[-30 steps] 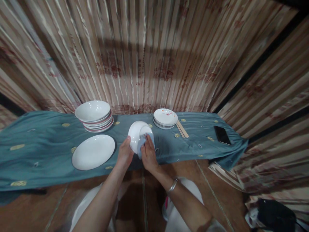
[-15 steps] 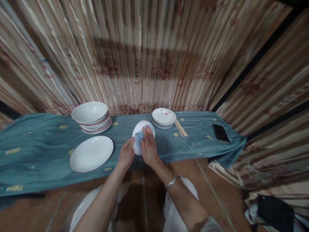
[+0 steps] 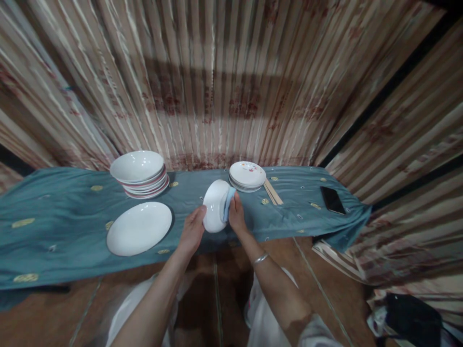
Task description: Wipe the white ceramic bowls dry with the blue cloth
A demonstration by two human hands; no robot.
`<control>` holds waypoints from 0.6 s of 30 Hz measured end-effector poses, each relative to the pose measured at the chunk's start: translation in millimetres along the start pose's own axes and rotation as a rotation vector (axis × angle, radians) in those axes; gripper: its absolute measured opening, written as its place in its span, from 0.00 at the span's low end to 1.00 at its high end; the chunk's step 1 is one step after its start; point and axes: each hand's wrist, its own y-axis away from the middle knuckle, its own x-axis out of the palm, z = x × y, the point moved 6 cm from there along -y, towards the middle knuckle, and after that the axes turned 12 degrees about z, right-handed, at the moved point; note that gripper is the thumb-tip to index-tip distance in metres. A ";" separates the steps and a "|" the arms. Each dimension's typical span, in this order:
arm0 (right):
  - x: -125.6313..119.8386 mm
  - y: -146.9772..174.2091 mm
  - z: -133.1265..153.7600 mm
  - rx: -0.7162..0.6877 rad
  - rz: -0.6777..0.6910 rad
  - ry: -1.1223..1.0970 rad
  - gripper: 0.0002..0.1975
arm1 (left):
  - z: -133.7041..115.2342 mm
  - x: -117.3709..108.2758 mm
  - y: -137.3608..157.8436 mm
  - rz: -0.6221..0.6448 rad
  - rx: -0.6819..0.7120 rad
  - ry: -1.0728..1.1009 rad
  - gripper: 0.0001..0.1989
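A small white bowl (image 3: 213, 206) is held tilted over the front part of the table, just right of the middle. My left hand (image 3: 194, 225) grips its left rim, the thumb lying against the edge. On the right side of the bowl, my right hand (image 3: 237, 216) presses a folded light-blue cloth (image 3: 227, 202) to its surface. The fingers of that hand are partly hidden behind cloth and bowl. Left of my hands lies a large white oval plate (image 3: 139, 229). Just beyond the bowl, to the right, stands a stack of small flowered plates (image 3: 247, 174).
A stack of bowls and plates (image 3: 139, 169) with red rims stands at the back left. Wooden chopsticks (image 3: 273, 192) lie beside the flowered plates. A black phone (image 3: 332, 200) rests near the right end of the teal tablecloth (image 3: 195, 179). A striped curtain (image 3: 217, 96) hangs behind.
My right hand has moved from flat on the bowl's face to its right side, taking the cloth along. The bowl has turned, showing more of its white surface. My left hand keeps its grip.
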 end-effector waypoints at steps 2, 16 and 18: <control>6.4 4.1 -11.5 0.057 -0.004 -0.007 0.31 | -1.4 2.1 0.4 -0.005 0.008 0.012 0.22; 22.7 51.8 -0.4 0.189 0.122 -0.173 0.35 | -5.5 6.0 -0.4 -0.068 0.003 0.147 0.22; 20.6 58.3 10.1 0.248 0.189 -0.186 0.34 | -5.9 5.9 -1.6 -0.072 0.020 0.123 0.23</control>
